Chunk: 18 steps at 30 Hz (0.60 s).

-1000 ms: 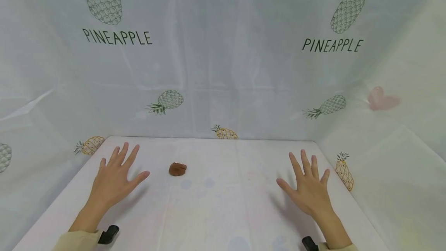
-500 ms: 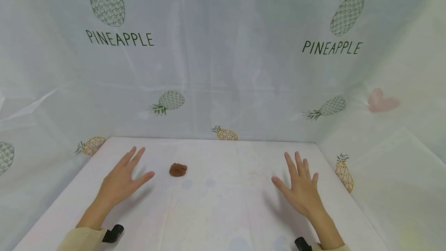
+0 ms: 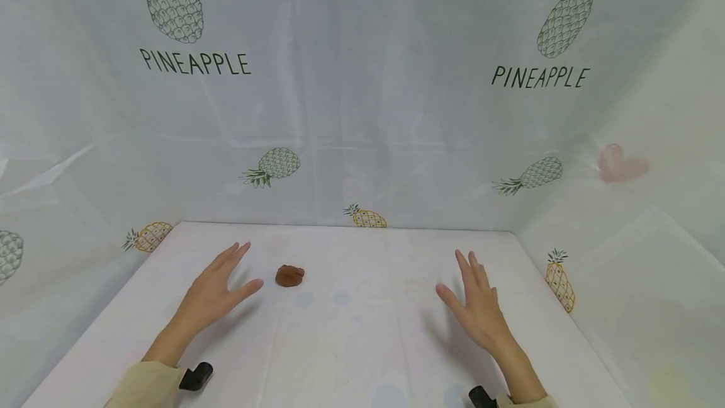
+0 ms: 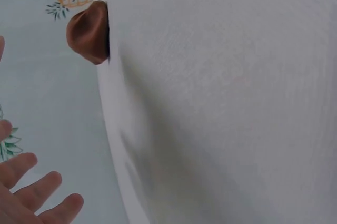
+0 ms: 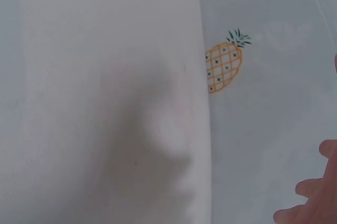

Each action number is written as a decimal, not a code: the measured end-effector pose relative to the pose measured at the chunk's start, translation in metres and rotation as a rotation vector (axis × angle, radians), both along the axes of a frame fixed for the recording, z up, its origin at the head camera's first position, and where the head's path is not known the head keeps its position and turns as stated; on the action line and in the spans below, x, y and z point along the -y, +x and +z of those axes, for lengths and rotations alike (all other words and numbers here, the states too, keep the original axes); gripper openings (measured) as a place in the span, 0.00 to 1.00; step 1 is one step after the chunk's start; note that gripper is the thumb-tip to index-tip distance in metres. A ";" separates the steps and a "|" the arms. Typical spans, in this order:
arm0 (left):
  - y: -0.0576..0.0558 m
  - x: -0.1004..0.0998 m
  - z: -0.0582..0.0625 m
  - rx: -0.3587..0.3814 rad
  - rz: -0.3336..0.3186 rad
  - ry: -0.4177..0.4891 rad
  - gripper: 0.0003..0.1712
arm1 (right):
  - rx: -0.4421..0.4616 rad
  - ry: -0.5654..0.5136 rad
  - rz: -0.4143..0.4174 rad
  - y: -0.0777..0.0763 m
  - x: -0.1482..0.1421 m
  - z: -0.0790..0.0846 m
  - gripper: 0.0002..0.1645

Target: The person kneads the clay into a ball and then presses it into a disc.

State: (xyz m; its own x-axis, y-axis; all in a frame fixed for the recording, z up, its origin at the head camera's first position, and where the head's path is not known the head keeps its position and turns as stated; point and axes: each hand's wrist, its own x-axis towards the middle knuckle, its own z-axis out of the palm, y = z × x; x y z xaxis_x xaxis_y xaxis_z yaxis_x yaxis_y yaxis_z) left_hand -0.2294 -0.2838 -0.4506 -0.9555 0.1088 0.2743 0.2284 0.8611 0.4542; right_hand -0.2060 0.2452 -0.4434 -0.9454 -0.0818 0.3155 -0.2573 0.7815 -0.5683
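Head view, nearest first: the left sleeve [image 3: 141,387] and right sleeve [image 3: 528,402] are pale yellow, with 1 black block [image 3: 196,376] beside the left and 1 more beside the right. The left hand [image 3: 208,298] has its fingers extended and thumb spread away, gripping nothing; the right hand [image 3: 480,312] is just the same, its thumb pointing inward. Both cast shadows on the white table [image 3: 362,345].

A brown lump [image 3: 290,276] sits on the table between the 2 hands, near the left thumb tip but apart from it, and well apart from the right hand. In the left wrist view its surface is smooth and folded, with a hollow in 1 side.

Along the far edge rises a pale curtain [image 3: 362,93]. Low on it, at the middle of that edge, is a yellow pineapple [image 3: 369,218]; higher up are green ones, 2 of them with "PINEAPPLE" lettered beneath. On the right side is a pink heart [image 3: 622,164].
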 end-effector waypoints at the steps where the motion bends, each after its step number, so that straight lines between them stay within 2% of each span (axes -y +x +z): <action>1: -0.001 -0.001 -0.001 0.003 -0.005 0.005 0.55 | 0.007 -0.015 0.003 0.000 0.001 -0.001 0.53; 10: -0.010 -0.012 -0.009 0.002 -0.038 0.045 0.51 | 0.036 -0.180 0.068 -0.004 0.010 -0.005 0.48; 18: -0.018 -0.018 -0.012 0.030 -0.059 0.075 0.50 | 0.073 -0.292 0.100 -0.006 0.018 -0.008 0.45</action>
State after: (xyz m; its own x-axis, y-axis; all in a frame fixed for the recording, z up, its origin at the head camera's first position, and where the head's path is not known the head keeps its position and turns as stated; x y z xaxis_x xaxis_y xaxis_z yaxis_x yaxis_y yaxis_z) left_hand -0.2472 -0.2656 -0.4625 -0.9559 0.1452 0.2554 0.2631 0.8100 0.5241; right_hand -0.2121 0.2276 -0.4516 -0.9582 -0.0912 0.2712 -0.2750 0.5557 -0.7846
